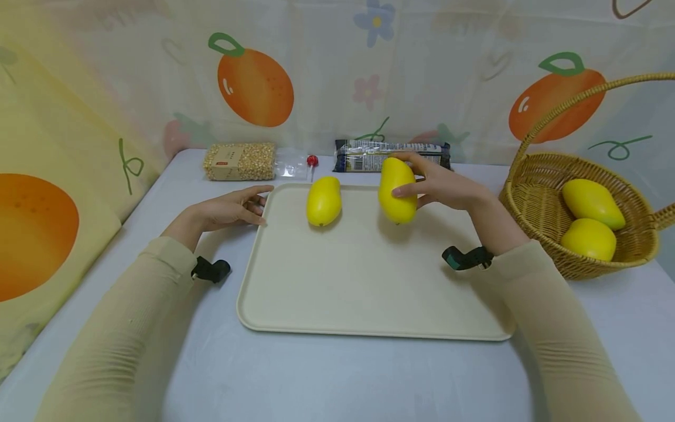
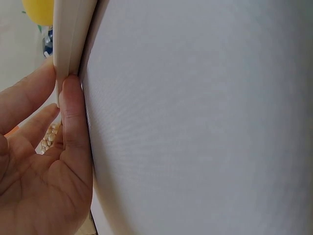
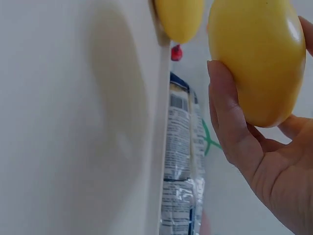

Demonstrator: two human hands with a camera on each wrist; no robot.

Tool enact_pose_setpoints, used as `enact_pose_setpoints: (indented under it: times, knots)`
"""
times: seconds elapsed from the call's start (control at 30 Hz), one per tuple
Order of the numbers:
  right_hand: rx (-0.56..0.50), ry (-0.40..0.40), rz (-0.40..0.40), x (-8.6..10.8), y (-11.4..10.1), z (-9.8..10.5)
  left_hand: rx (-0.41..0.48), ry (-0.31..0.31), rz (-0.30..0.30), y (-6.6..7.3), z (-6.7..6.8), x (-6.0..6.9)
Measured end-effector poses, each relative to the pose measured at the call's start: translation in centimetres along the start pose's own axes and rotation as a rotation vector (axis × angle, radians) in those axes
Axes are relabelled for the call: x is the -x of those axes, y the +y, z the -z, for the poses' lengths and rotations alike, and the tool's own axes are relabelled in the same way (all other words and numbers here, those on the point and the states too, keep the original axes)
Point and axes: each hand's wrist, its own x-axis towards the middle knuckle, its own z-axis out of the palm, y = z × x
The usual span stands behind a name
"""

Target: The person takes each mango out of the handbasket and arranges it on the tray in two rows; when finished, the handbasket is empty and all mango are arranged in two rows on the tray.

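My right hand (image 1: 437, 183) grips a yellow mango (image 1: 396, 196) between thumb and fingers. In the right wrist view this mango (image 3: 259, 58) is clear of the tray, which bears its shadow. A second mango (image 1: 324, 201) lies toward the back left of the cream tray (image 1: 369, 281). At the tray's left edge, my left hand (image 1: 227, 209) holds the rim. The left wrist view shows its fingers (image 2: 73, 107) against the tray rim (image 2: 73, 34), some above and one low by the table.
A wicker basket (image 1: 519, 211) at the right holds two more mangoes (image 1: 589, 240). Behind the tray lie a bag of pale kernels (image 1: 242, 161), a red lollipop (image 1: 313, 160) and a dark printed packet (image 1: 364, 157). A fruit-patterned curtain (image 1: 327, 70) hangs at the back.
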Motion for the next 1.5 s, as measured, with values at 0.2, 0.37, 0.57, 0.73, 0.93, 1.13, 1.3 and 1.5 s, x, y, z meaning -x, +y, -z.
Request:
enact_pose_setpoints:
  times: [0.2, 0.37, 0.57, 0.73, 0.93, 1.13, 1.3, 1.5]
  knots:
    - [0.024, -0.047, -0.023, -1.0, 0.0, -1.3, -0.001, -0.001, 0.000, 0.0, 0.0, 0.0]
    - [0.034, -0.058, -0.036, -1.7, 0.0, -1.9, -0.004, -0.001, 0.003, 0.0, 0.0, 0.0]
    - [0.024, -0.050, -0.050, -2.3, 0.3, -2.3, -0.003, -0.002, 0.002, 0.0, 0.1, 0.0]
    - [0.031, -0.056, -0.073, -2.9, 0.4, -2.7, 0.000, -0.003, 0.001, -0.1, 0.1, 0.0]
    - [0.050, -0.052, -0.096, -3.6, 0.7, -3.1, 0.005, -0.004, 0.003, -0.1, 0.1, 0.0]
    - [0.046, -0.056, -0.120, -4.3, 0.9, -3.4, 0.005, -0.003, 0.000, -0.1, 0.1, -0.1]
    - [0.042, -0.054, -0.136, -4.3, 0.6, -3.8, 0.005, -0.003, 0.001, -0.1, 0.1, -0.1]
    - [0.030, -0.042, -0.142, -4.2, 0.4, -4.1, 0.013, -0.007, 0.001, -0.1, 0.0, 0.0]
